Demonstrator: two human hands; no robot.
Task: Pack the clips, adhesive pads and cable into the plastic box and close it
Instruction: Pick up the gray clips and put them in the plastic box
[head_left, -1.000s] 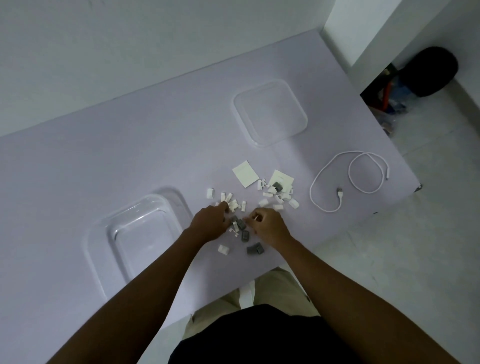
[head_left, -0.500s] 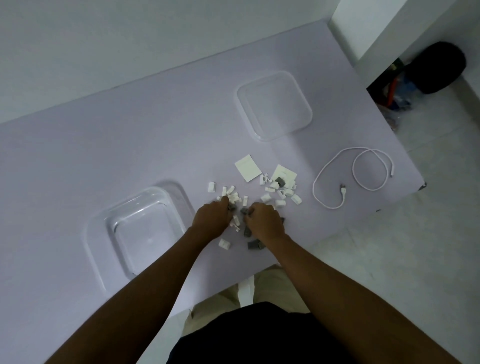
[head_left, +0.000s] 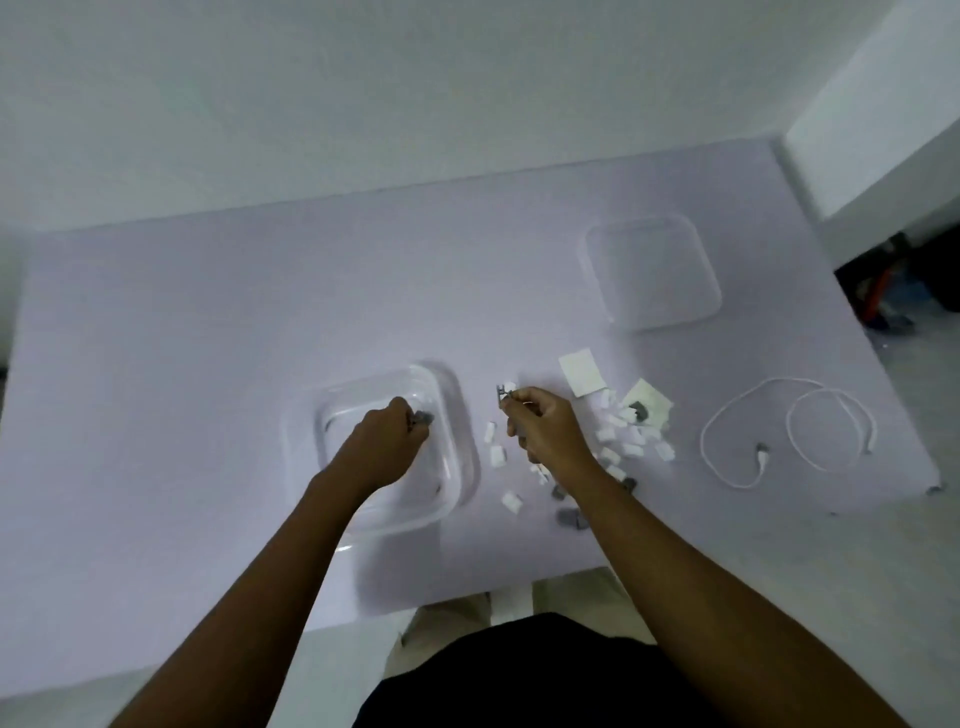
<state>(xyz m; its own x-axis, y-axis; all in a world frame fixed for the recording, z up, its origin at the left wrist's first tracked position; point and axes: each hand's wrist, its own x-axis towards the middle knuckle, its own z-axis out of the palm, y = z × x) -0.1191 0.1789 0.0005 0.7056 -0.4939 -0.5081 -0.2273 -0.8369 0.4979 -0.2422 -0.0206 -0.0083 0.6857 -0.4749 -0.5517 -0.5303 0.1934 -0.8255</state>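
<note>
The clear plastic box (head_left: 457, 431) sits open on the lilac table (head_left: 208, 322), near its front edge, and my left hand (head_left: 387, 449) is over its inside, fingers pinched together on a small grey clip (head_left: 423, 417). Just right of the box my right hand (head_left: 540, 426) is raised off the table, thumb and forefinger closed on a couple of clips (head_left: 505, 391), one grey and one white as far as I can tell. Around and behind that hand lies the loose pile of clips (head_left: 623, 436): mostly white, a few grey, too small and blurred for me to count. Two square adhesive pads (head_left: 582, 370) lie at the pile's far side. One white cable (head_left: 779, 431), loosely looped, lies further right. One clear lid (head_left: 652, 275) rests toward the back, well apart from the box.
</note>
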